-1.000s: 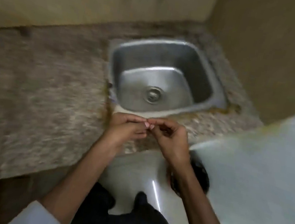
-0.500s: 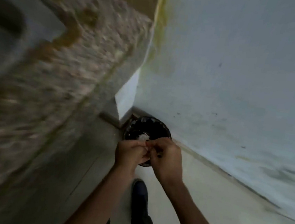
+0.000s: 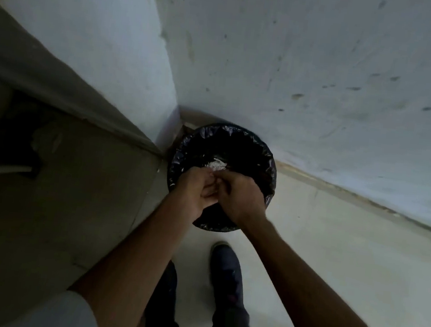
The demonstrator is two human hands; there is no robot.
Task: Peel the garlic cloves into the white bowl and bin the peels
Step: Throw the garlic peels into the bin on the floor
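A round bin point(image 3: 270, 153) lined with a black bag stands on the floor in the corner. Pale garlic peels point(image 3: 217, 164) lie inside it. My left hand point(image 3: 194, 189) and my right hand point(image 3: 241, 197) meet fingertip to fingertip just above the bin's near half. Both have their fingers curled and pinch a small pale garlic clove point(image 3: 215, 181) between them, most of it hidden by the fingers. The white bowl is out of view.
A pale wall point(image 3: 329, 68) runs behind and to the right of the bin. The dark side of the counter unit point(image 3: 55, 198) is at the left. My shoe point(image 3: 225, 270) stands on the light floor point(image 3: 346, 261) just short of the bin.
The view swung from the sink and counter down to the floor corner. My hands, still pinched together, moved from the counter's edge to over the bin.
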